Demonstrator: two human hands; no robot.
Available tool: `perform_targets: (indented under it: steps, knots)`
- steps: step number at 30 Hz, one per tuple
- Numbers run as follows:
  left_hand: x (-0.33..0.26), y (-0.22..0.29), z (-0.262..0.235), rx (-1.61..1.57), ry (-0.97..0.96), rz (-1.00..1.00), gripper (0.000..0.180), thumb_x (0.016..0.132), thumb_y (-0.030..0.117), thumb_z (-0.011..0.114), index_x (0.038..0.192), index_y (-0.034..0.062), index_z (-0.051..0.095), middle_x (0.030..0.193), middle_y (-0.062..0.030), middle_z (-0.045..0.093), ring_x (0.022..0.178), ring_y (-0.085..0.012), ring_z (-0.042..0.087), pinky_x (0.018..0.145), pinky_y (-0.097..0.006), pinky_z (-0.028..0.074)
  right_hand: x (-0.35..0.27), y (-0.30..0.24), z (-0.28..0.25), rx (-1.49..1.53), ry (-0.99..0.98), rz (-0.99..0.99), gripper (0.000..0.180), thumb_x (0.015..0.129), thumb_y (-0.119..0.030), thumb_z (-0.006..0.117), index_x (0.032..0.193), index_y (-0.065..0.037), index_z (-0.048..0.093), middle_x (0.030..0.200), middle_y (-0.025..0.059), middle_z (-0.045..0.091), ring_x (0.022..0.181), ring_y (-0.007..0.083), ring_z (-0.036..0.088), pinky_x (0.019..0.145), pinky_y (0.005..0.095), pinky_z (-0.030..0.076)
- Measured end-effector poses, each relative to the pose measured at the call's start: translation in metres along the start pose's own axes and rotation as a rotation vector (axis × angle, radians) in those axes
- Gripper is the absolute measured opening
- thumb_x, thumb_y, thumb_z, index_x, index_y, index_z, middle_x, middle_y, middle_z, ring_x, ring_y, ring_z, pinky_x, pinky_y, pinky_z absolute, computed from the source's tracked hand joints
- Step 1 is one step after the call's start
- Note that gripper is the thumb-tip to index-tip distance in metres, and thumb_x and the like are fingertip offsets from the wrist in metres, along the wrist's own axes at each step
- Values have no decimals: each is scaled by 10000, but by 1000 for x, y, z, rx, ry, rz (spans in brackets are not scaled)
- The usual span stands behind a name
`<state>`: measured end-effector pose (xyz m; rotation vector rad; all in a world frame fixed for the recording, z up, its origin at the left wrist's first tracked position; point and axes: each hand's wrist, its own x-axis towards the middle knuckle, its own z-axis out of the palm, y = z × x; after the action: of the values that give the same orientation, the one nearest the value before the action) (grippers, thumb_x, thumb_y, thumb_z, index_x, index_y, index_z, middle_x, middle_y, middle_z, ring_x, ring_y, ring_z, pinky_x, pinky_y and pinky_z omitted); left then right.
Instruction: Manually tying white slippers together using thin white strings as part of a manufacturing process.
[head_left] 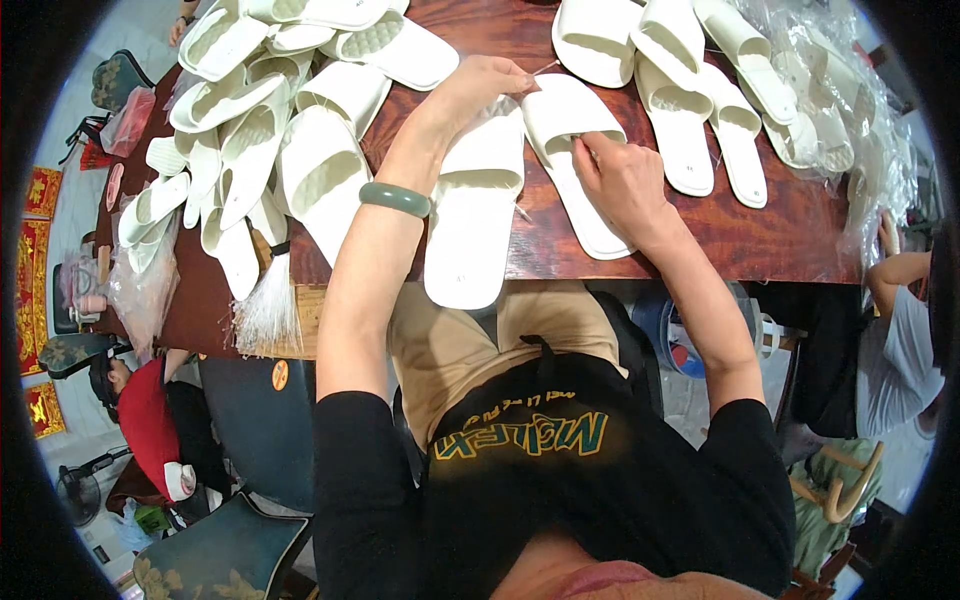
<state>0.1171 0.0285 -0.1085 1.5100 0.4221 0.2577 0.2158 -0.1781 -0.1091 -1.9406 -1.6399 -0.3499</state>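
2 white slide slippers [520, 185] flat, side by side, at table edge.

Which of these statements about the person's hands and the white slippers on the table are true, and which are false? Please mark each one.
1. The left hand pinches a thin white strand above the slipper pair. True.
2. The right hand rests on a red slipper. False: it rests on a white slipper of the pair.
3. A green bangle sits on the left forearm. True.
4. The table is bare glass. False: it is dark reddish wood.
5. A heap of white slippers lies to the person's left. True.
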Motion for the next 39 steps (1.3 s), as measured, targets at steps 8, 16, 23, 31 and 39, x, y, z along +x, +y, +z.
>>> perform_targets:
  steps: [8,16,23,31,39]
  knots:
    - [-4,4,7,-35,48,43,183,842,124,605,939,-22,655,896,-73,652,813,-124,591,751,-236,480,3,4,0,-41,4,-53,205,824,-164,588,655,-53,554,553,94,582,476,267,578,454,358,453]
    - [-17,7,-2,-155,247,185,203,827,141,644,941,-26,657,894,-89,663,784,-128,615,681,-245,513,63,-1,-15,125,150,-155,191,810,-201,626,825,-14,663,726,128,644,664,272,619,595,353,478]
    - [-24,16,-2,-177,269,259,184,837,147,637,917,-17,659,885,-99,663,796,-153,628,679,-263,525,97,19,37,701,-212,203,254,801,-212,626,929,3,672,799,98,676,678,169,623,662,276,478]
    - [-25,21,-4,-210,296,268,183,869,122,590,982,-16,629,955,-99,649,845,-150,613,745,-265,512,84,18,46,1048,-122,397,221,818,-188,647,955,-16,666,810,1,653,718,48,561,654,203,453]
    - [-28,25,-16,-308,338,382,213,898,139,561,1043,-10,607,947,-91,645,794,-124,597,710,-251,505,82,14,39,1155,-45,401,271,840,-214,657,998,7,657,786,-10,609,701,42,514,610,184,419]
